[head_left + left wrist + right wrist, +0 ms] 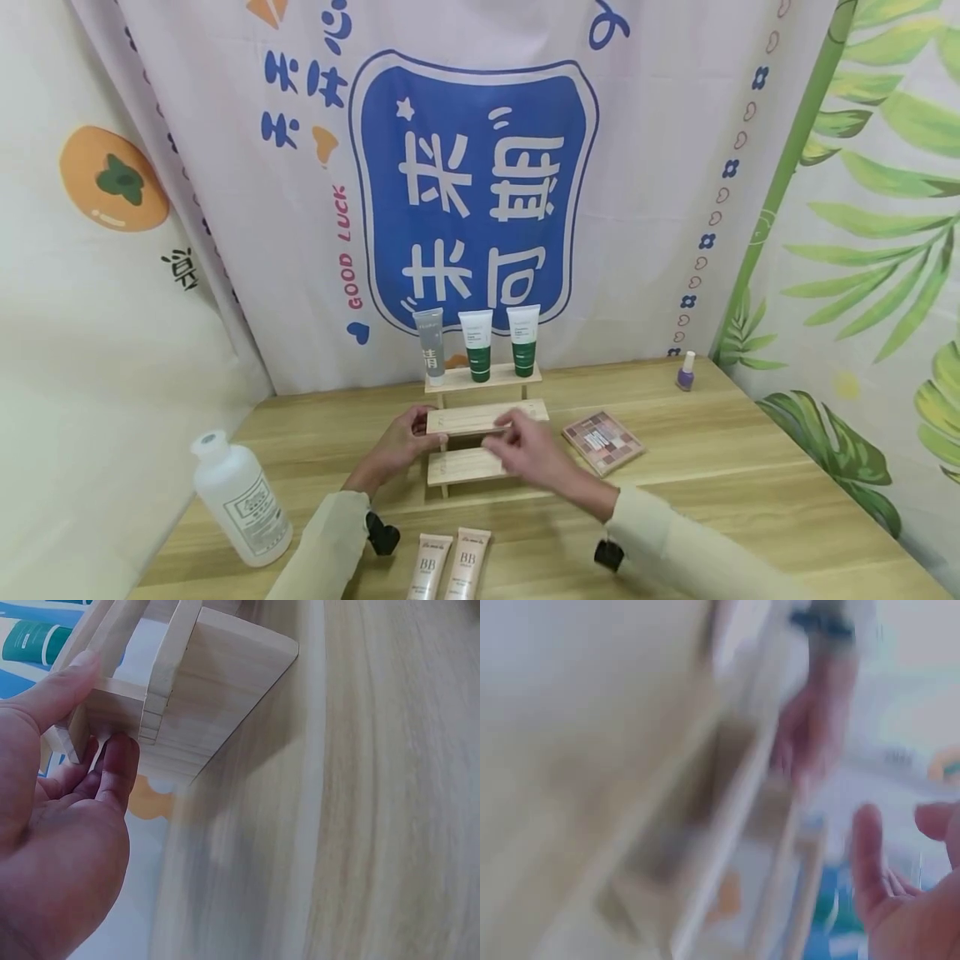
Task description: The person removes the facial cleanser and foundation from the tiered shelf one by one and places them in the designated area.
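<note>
A small three-step wooden stand point(459, 467) stands on the table. My left hand point(399, 446) grips the left end of its middle board; in the left wrist view the thumb lies over the board and the fingers are curled beneath. My right hand point(527, 451) hovers in front of the middle and lower boards, holding nothing, with thumb and fingers apart in the blurred right wrist view. On the top board are a grey tube point(431, 343) at the left and two white-and-green tubes, one in the middle point(477, 346) and one at the right point(524, 340).
Two pink BB cream tubes point(467, 565) lie in front of the stand. A white bottle point(243, 500) stands at the left. Right of the stand lies a makeup palette point(603, 442), with a purple nail polish bottle point(686, 372) farther back. A printed curtain hangs behind.
</note>
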Tool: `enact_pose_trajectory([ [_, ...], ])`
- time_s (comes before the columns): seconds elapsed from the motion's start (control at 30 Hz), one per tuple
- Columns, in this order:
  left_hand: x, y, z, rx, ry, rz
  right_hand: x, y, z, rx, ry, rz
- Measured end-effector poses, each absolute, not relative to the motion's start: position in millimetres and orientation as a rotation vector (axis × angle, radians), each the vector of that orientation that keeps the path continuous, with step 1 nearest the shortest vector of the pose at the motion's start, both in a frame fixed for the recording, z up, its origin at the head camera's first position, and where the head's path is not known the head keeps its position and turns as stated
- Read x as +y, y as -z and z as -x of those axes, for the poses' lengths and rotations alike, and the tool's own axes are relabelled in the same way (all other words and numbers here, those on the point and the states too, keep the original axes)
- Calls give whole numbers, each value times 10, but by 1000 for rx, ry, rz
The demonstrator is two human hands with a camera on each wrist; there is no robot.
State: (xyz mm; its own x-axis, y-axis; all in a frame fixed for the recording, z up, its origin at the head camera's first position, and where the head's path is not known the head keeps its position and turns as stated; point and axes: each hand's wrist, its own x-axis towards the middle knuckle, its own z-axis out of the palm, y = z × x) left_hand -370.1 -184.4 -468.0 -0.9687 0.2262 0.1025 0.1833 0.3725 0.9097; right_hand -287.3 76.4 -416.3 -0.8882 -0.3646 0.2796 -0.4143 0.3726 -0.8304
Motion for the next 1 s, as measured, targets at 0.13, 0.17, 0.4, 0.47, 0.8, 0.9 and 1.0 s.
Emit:
enact_pose_trajectory([
  [0.13, -1855, 4705, 3718, 2564, -1699, -402, 954, 3977, 3289, -2348, -1492, -529],
  [0.17, -1859, 4708, 3719, 2562, -1699, -407, 1001, 3947, 3389, -2323, -1476, -462],
  [0.4, -1871, 4649, 3633, 2568, -1711, -389, 1169, 3900, 3910, -2414, -1321, -224],
  [0.47, -1874, 4656, 3625, 2559, -1712, -391, 1144, 3891, 3969, -2428, -1341, -234],
  [0.8, -1874, 4695, 3714, 2563, -1702, -412, 931, 3796, 3979, -2421, -1395, -166],
  [0.9, -1867, 4701, 3722, 2564, -1691, -425, 935, 3805, 3970, -2389, -1428, -132],
  [1.0, -1867, 4710, 3735, 2566, -1675, -431, 962, 3821, 3940, -2331, -1484, -104],
])
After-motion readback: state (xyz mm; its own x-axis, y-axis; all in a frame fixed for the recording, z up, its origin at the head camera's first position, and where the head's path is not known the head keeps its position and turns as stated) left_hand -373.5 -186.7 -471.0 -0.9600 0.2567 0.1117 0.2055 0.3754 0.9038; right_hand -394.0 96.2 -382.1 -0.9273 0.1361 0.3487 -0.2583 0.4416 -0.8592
